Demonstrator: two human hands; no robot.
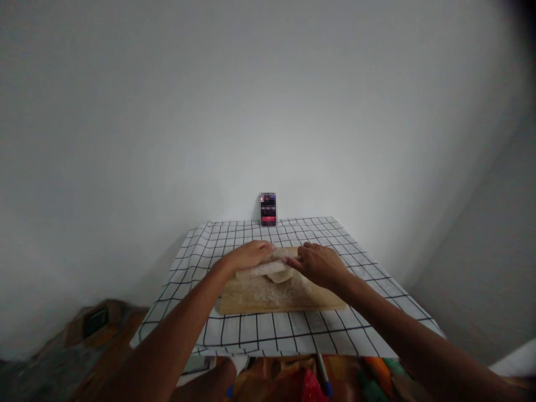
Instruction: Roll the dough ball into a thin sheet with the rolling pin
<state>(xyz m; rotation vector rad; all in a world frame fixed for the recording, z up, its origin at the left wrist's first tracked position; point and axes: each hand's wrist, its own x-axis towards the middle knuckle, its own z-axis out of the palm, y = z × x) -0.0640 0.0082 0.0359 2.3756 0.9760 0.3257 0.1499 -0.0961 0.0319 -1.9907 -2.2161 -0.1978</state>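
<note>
A floury wooden board point(268, 301) lies on the checked cloth in front of me. On it is a piece of pale, flattened dough point(281, 277), partly covered by a light-coloured rolling pin point(262, 270). My left hand point(250, 255) is laid over the pin's left part with its fingers reaching forward around it. Toward the other end, my right hand point(321, 264) is closed on the pin, fingers curled and thumb pointing inward. Flour is smeared on the board near the dough.
The white cloth with black grid lines point(234, 329) covers the table. A dark, blurred upright object point(268, 210) stands at the table's back against the white wall point(268, 111). A cardboard box point(98, 321) sits on the floor at left. Colourful fabric point(276, 382) and a pen point(324, 375) show below.
</note>
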